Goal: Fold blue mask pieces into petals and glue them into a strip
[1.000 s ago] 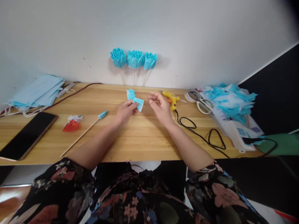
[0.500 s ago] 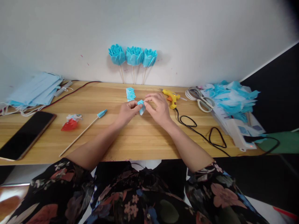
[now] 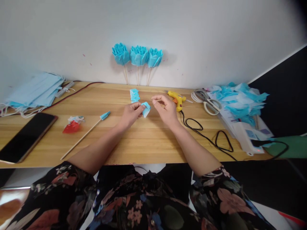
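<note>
My left hand pinches a small light-blue petal-shaped piece of fabric between thumb and fingers, above the table. My right hand is just to its right, apart from the petal. Its thumb and fingertips are drawn together, and anything between them is too small to make out. Behind my left hand lies a small group of overlapping blue petals. Left of it, a wooden stick with a blue wrapped tip rests on the table.
Three blue fabric flowers on sticks lean on the wall. A yellow glue gun, scissors and blue scraps are right, beside a power strip. Face masks, a phone and a red packet are left.
My right hand has come off the blue petal and shifted slightly right. The petal stays in my left hand and now shows more of its surface.
</note>
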Action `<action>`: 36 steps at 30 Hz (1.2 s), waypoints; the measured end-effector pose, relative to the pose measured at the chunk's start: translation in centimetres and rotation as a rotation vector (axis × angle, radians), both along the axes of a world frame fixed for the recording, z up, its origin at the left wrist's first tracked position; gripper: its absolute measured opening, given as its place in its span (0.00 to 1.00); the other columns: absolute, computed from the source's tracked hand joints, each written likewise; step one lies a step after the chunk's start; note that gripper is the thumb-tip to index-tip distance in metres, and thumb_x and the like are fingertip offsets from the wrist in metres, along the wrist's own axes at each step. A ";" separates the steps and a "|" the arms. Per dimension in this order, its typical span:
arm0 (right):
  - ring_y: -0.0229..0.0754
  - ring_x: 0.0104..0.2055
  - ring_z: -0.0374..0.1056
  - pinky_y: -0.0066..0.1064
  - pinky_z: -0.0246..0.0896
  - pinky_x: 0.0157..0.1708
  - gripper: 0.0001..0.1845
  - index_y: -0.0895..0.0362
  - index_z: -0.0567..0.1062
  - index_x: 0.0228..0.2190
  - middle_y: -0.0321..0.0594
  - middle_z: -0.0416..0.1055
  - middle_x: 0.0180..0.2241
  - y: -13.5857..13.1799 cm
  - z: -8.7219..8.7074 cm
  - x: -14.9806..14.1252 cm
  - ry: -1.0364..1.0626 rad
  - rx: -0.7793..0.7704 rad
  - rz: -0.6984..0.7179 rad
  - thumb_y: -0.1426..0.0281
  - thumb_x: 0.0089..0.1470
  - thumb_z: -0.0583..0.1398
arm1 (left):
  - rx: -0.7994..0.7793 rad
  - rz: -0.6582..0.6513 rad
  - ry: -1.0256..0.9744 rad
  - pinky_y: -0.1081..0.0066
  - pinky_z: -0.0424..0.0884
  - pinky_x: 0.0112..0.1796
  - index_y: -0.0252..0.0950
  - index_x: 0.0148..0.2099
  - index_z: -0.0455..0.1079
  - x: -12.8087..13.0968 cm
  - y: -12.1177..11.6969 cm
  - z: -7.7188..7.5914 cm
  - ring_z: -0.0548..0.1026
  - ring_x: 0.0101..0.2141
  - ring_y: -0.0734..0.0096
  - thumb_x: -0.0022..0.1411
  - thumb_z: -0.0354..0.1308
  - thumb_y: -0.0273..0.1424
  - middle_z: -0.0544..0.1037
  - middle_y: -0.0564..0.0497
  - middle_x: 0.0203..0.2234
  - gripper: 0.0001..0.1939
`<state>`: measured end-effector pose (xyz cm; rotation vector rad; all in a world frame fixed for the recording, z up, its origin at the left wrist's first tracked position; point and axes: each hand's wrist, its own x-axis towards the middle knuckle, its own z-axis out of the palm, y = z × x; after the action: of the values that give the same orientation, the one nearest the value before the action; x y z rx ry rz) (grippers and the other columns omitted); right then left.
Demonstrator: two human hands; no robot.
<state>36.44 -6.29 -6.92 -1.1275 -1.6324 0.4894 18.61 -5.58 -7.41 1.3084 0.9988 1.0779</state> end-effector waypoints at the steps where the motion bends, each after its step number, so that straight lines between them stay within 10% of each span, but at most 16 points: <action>1: 0.44 0.47 0.73 0.40 0.69 0.49 0.06 0.50 0.78 0.35 0.39 0.80 0.41 0.0 0.0 0.0 -0.014 0.016 0.008 0.64 0.61 0.60 | 0.002 -0.003 -0.001 0.74 0.58 0.24 0.36 0.23 0.67 0.0 0.0 0.0 0.63 0.20 0.78 0.57 0.65 0.41 0.67 0.55 0.15 0.18; 36: 0.48 0.48 0.73 0.46 0.65 0.54 0.04 0.49 0.77 0.32 0.37 0.80 0.41 -0.1 0.0 -0.3 -0.137 0.032 0.047 0.65 0.55 0.68 | 0.021 0.008 -0.021 0.74 0.56 0.24 0.36 0.23 0.69 0.0 0.1 -0.3 0.61 0.20 0.79 0.57 0.68 0.39 0.66 0.56 0.16 0.17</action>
<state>36.12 -6.43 -6.88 -1.1215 -1.7826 0.4232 18.66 -5.50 -7.70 1.3087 0.9796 1.1087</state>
